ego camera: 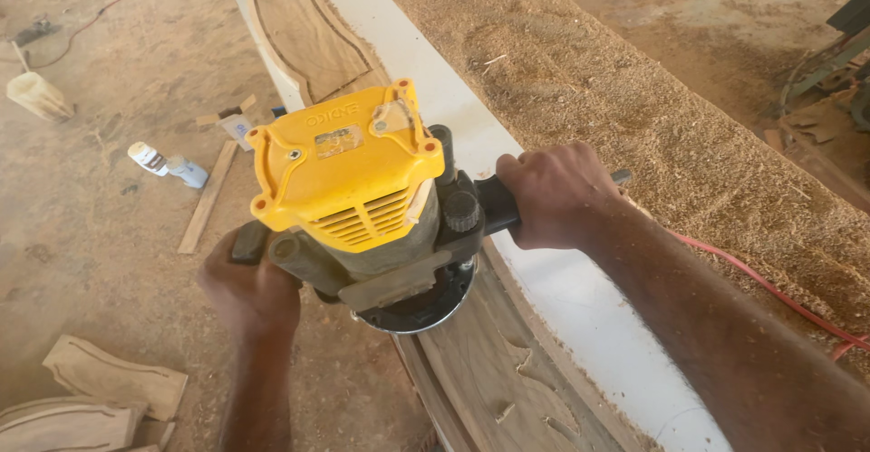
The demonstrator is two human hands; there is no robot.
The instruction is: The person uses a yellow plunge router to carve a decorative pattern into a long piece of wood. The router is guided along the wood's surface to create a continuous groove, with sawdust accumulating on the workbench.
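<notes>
Down at the lower left, the left hand has its fingers wrapped round one side handle of a yellow-topped router. Upright, motor cap skyward, the router sits on a curved wooden board, its handle axis running left to right. The right hand clenches the opposite handle, beside the white counter.

Woodworking shop, dirt floor; sawdust heap beside white bench; yellow plunge router on shaped board; cut curved wood pieces on ground.
</notes>
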